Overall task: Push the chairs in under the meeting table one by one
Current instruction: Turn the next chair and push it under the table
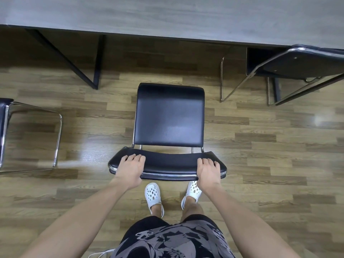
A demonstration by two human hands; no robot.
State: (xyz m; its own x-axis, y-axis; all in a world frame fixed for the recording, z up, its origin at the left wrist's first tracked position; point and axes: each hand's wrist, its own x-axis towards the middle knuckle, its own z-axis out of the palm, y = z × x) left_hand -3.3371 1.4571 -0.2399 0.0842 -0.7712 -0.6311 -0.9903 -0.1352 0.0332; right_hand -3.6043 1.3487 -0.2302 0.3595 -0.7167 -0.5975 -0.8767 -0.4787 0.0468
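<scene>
Wood floor [260, 127], grey desk [167, 13] ahead. We've got left hand [130, 170] and right hand [207, 170] curled over the backrest of the black chair [168, 118], gripping it; seat not under desk.

The grey wood-grain meeting table [167, 15] runs off the far, left and right edges. The black-and-chrome chair on the left [59, 131] is cut by the left edge and shows little but its tube frame. The black-and-chrome chair on the right [307, 64] is cut by the right edge. The black padded middle chair [168, 118] hides its own legs beneath the seat. Its backrest and the right hand [207, 170] cover the toe of a white perforated clog [193, 191]. A thin white cord [100, 254] leaves the near edge.
</scene>
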